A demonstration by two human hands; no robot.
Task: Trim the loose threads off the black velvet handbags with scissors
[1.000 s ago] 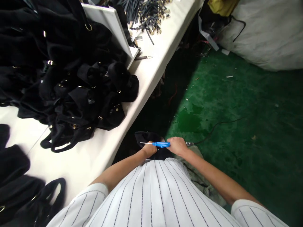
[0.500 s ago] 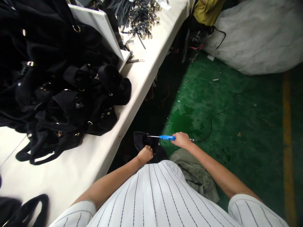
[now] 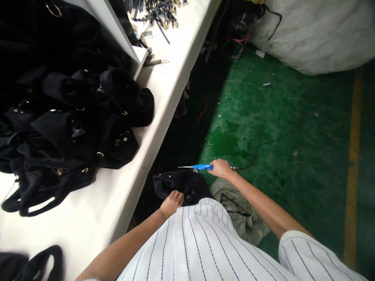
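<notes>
My right hand (image 3: 222,168) is closed around a blue air blow gun (image 3: 203,167) with a thin metal nozzle pointing left. A dark hose (image 3: 254,158) runs from its back end toward the floor. Just below the nozzle, close against my body, is a black fabric bag (image 3: 183,182) with small gold-coloured metal fittings. My left hand (image 3: 174,200) grips the bag's near side, fingers curled into the cloth. The nozzle lies above the bag's far edge; whether it touches the cloth I cannot tell.
A white-covered table (image 3: 164,111) stands to the left, bearing a heap of black bags (image 3: 73,125), a white board (image 3: 124,33) and dark straps with gold clips (image 3: 164,13). A large pale sack (image 3: 316,37) rests on the green floor (image 3: 281,105). Greenish cloth (image 3: 238,207) lies near my body.
The bag has opened out and shows more of its body below the nozzle. Both hands have shifted slightly left, with the blow gun's nozzle now outside the bag. The view has moved a little.
</notes>
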